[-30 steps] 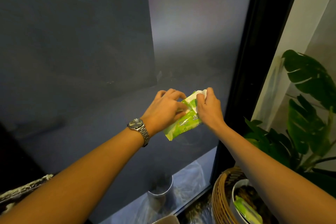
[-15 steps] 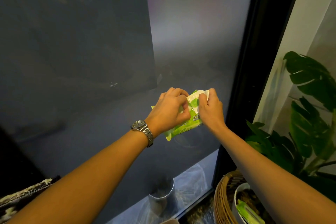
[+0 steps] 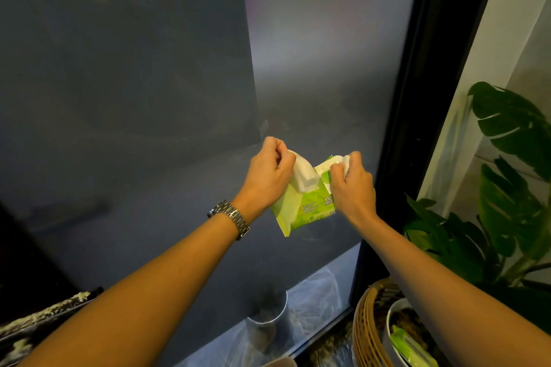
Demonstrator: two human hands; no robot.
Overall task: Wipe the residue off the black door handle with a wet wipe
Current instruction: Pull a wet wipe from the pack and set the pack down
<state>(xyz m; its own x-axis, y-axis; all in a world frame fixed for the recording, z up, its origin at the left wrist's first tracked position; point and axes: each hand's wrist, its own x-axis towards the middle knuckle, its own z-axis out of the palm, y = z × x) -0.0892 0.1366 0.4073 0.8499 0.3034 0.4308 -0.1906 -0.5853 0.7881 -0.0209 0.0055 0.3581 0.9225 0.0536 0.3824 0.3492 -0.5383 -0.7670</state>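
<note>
A green wet wipe pack [image 3: 307,205] hangs in front of the frosted glass door [image 3: 313,53]. My right hand [image 3: 351,185] grips the pack at its upper right corner, beside its white flap. My left hand [image 3: 268,173], with a metal watch on its wrist, pinches a folded white wipe [image 3: 302,177] that sticks out of the pack's top. At the bottom left corner lies a black bar with whitish residue [image 3: 44,314], apparently the door handle, partly hidden by my left forearm.
A black door frame [image 3: 417,128] runs down the right of the glass. Beyond it stand a large-leaved plant [image 3: 512,158] and a wicker basket [image 3: 365,328] holding a white pot and another green pack [image 3: 410,347]. A metal cup [image 3: 268,322] shows behind the glass.
My left hand has let go of the pack's front and moved up and left, drawing the white wipe out. The pack now hangs from my right hand.
</note>
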